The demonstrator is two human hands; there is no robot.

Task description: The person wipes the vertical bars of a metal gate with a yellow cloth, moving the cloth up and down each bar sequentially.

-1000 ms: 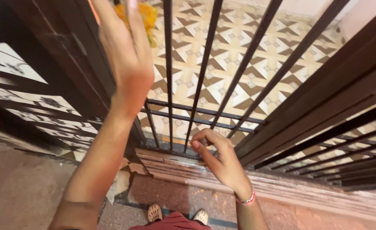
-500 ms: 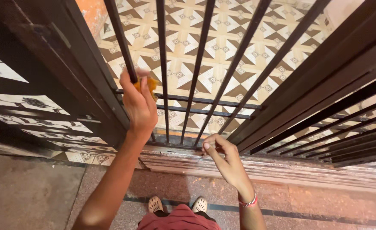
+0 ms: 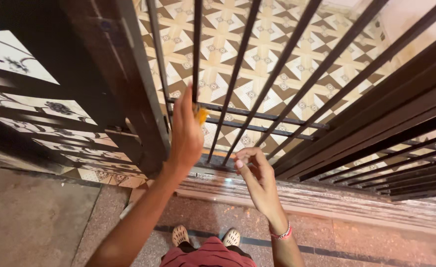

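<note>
Two hands worked at the black iron gate (image 3: 297, 64). Left hand (image 3: 186, 131), fingers clamped on a small orange cloth (image 3: 201, 114), pressed a vertical bar; right hand (image 3: 257, 178), fingers loosely curled and empty, hung at four o'clock, farther off.

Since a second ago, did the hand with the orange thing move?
Yes. The left hand came down the gate bars, from high up to the lower crossbar.
</note>
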